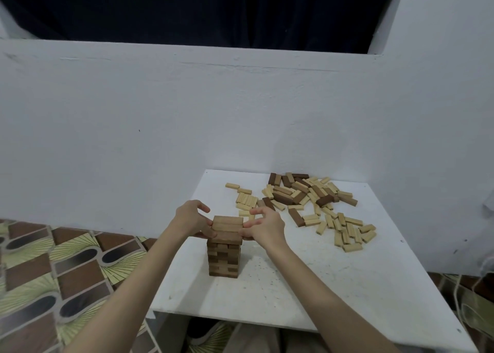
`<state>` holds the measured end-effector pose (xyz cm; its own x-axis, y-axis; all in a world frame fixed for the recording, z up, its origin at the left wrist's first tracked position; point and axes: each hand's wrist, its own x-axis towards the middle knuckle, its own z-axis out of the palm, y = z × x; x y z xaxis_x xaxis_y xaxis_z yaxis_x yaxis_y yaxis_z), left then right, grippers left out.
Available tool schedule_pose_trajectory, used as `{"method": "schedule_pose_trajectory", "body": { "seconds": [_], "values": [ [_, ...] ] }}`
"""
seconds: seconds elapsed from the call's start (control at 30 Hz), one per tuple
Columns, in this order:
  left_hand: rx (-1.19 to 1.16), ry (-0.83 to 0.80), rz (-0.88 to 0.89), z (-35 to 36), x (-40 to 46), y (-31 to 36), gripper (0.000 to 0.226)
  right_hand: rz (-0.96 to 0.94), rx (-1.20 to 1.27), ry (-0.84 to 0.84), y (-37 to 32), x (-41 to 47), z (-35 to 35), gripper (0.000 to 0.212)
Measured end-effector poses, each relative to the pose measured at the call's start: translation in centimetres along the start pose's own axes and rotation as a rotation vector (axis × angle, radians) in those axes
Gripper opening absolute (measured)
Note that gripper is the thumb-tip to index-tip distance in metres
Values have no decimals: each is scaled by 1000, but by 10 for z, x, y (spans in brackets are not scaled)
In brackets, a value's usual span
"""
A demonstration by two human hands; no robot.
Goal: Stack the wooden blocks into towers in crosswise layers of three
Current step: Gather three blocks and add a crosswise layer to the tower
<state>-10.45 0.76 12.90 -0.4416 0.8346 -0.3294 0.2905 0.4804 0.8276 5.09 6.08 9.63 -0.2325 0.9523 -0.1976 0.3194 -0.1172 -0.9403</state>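
1. The tower (224,256) stands mid-table (347,286), near its left edge.
2. The left hand (191,219) and right hand (264,227) pinch the top layer (227,223) from opposite sides.
3. Loose blocks (307,200) crowd the far right corner.

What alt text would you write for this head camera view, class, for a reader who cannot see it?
Two hands, the left hand and the right hand, steady the top layer of a wooden block tower on a white table. Loose pale and dark blocks lie scattered behind it, near the white wall.
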Motion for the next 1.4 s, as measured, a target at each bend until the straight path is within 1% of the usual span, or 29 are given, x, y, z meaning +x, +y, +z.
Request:
{"method": "schedule_pose_trajectory", "body": {
  "seconds": [0.17,0.4,0.47,0.5,0.53,0.6,0.63,0.7,0.77,0.83,0.9,0.97,1.03,1.1,1.2,1.4],
  "values": [
    [13,4,5,0,3,-3,57,-9,-17,-4,2,1,2,46],
    [38,10,12,0,8,-6,60,-20,-7,-24,3,1,0,46],
    [93,13,60,-3,9,-5,65,-32,14,-7,0,2,-3,46],
    [136,8,115,-5,11,-4,69,-48,22,8,-2,2,-6,45],
    [193,-11,186,-9,13,-3,74,-67,25,19,-6,4,-10,43],
    [341,-109,321,-15,15,1,86,-94,8,4,-14,7,-17,41],
    [424,-179,359,-16,17,4,92,-112,-36,-17,-18,9,-19,41],
    [588,-299,377,-14,20,8,103,-174,-195,-64,-26,13,-21,42],
    [735,-357,363,-8,24,11,114,-237,-363,-157,-33,14,-22,49],
    [846,-379,341,-3,27,13,122,-288,-593,-319,-41,12,-21,64],
    [922,-396,321,-1,31,13,125,-293,-800,-461,-44,9,-20,82],
    [957,-411,307,0,35,11,126,-266,-873,-528,-41,9,-16,101],
    [966,-421,306,2,38,8,125,-266,-876,-521,-34,11,-12,120],
    [967,-420,316,4,40,6,122,-273,-834,-499,-26,12,-10,130],
    [976,-420,337,6,43,4,117,-280,-737,-483,-19,10,-11,130],
    [998,-428,359,8,50,2,109,-293,-636,-459,-9,6,-10,124]
  ]
}}
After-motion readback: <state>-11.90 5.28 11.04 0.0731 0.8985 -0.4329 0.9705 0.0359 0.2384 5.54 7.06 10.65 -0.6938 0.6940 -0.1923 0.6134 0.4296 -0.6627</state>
